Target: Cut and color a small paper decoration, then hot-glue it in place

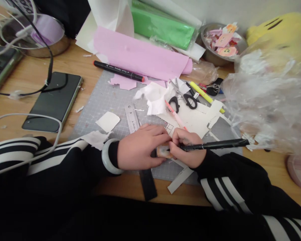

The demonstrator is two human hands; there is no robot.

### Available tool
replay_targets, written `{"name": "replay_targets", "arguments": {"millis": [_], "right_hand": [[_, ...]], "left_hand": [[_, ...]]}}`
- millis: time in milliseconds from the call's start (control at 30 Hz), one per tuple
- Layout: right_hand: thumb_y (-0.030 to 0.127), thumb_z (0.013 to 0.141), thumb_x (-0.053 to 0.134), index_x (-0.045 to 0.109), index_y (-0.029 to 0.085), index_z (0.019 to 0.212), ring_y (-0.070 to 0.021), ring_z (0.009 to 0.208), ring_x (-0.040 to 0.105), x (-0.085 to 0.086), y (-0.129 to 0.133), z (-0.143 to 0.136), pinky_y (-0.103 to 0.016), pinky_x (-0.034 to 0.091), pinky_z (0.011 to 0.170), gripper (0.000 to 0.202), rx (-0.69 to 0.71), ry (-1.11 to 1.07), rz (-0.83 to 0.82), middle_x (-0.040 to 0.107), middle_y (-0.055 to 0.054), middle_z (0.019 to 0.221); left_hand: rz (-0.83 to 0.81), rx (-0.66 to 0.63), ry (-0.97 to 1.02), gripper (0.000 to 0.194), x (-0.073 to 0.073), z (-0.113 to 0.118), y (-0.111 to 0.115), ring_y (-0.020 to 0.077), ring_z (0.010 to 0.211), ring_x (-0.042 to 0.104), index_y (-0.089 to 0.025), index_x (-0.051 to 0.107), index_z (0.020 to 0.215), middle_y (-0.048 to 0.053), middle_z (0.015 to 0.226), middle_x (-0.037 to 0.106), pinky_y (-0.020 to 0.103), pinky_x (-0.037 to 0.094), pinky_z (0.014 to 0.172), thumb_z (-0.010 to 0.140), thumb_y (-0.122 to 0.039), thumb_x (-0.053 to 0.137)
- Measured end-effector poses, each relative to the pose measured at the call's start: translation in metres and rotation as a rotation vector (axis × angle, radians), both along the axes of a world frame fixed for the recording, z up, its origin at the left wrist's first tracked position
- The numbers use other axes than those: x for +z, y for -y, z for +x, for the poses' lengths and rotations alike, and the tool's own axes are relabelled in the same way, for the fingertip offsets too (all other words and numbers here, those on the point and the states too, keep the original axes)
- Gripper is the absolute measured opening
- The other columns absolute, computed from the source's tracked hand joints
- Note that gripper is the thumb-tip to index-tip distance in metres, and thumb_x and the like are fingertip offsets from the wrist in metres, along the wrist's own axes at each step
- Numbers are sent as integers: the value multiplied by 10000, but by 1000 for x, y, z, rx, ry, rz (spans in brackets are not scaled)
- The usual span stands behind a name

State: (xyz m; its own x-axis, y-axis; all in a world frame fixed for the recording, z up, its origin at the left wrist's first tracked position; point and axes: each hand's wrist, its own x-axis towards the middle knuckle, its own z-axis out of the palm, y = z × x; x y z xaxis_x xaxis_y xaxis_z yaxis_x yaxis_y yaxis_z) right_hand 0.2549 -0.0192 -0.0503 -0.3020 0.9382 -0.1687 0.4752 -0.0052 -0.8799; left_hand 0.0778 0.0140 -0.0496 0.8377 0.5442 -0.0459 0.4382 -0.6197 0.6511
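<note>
A small piece with pale and orange colouring (163, 151) lies between my hands above the grey cutting mat (97, 97). My left hand (142, 147) holds it at its left side, thumb below and fingers above. In my right hand (188, 147) is a black pen (220, 144), pinched near its tip, with the tip at the small piece. Under my left hand runs a metal ruler (131, 118). A black strip (147, 184) sticks out below the same hand.
Scissors (182, 97), a pink pen (175, 115), paper scraps (153, 97) and a black marker (119, 71) lie beyond my hands. A phone (54, 102) and cables are left. Plastic bags (268, 100) and a metal bowl (208, 50) stand right, pink paper (142, 57) at the back.
</note>
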Motion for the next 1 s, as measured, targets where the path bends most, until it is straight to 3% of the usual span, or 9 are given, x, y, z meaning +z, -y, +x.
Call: {"name": "replay_targets", "arguments": {"millis": [233,467,633,833,1000], "right_hand": [[188,695,486,335,212,576,-72,433,377,-1,-1,0,-207,317,444,194,-54,41,56,427,59,446],[171,688,491,320,210,575,-67,443,388,0,-1,1,-200,320,448,208,12,-12,-12,438,58,467],[194,690,492,330,211,573,-68,442,360,0,-2,1,-201,313,446,200,-48,37,47,413,61,450],[166,683,484,319,208,577,-59,436,335,-2,-1,1,-203,293,450,201,15,3,21,378,70,468],[188,693,477,334,211,580,-71,449,338,-3,-1,0,-209,294,451,184,-44,5,77,375,64,468]], "left_hand": [[4,-2,-7,317,-1,0,0,223,989,520,-172,554,1047,59,1053,580,359,355,845,762,-303,595],[8,-3,6,295,0,0,1,219,986,523,-186,556,1032,49,1039,587,349,359,839,762,-298,592],[7,3,-5,312,0,1,0,223,986,524,-177,554,1042,58,1050,586,356,357,844,759,-303,595],[5,-4,6,303,-1,1,1,217,977,523,-180,560,1032,46,1033,586,350,355,834,754,-292,604],[10,2,2,315,-1,1,1,224,979,521,-175,553,1042,57,1045,582,357,356,833,757,-301,598]]}}
